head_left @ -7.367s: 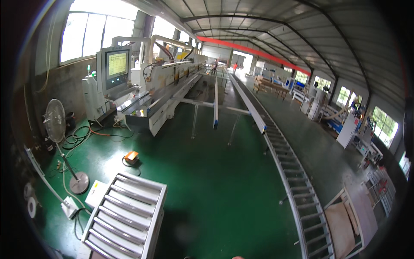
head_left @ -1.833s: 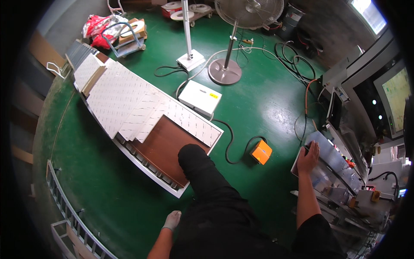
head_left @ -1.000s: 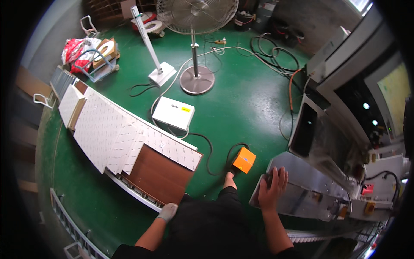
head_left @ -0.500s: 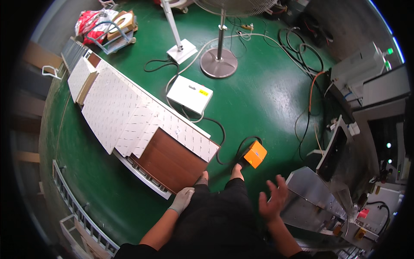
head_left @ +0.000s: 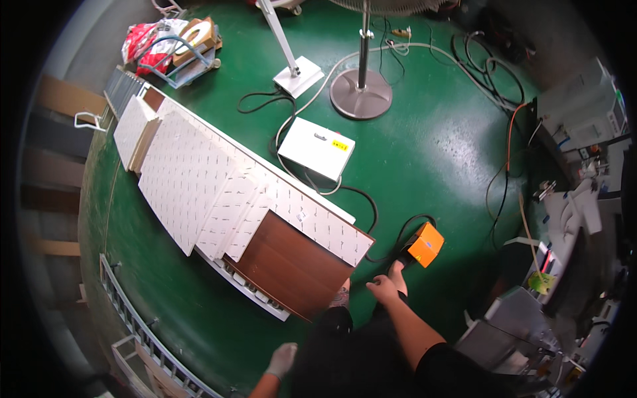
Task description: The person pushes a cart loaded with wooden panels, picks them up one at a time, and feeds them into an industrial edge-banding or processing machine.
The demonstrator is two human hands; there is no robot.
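Green workshop floor (head_left: 431, 152) below: brown board (head_left: 288, 268) angles up-left just ahead, bare right hand (head_left: 383, 290) nearer its corner and empty, gloved left hand (head_left: 282, 359) hanging loose, empty too.

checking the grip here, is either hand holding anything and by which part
Nothing is held. The gloved left hand hangs free below the brown board. The bare right hand is loosely curled and empty, near the orange foot pedal but not touching it.

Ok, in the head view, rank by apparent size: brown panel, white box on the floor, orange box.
1. Brown panel
2. White box, though it lies farther away
3. Orange box, clearly smallest
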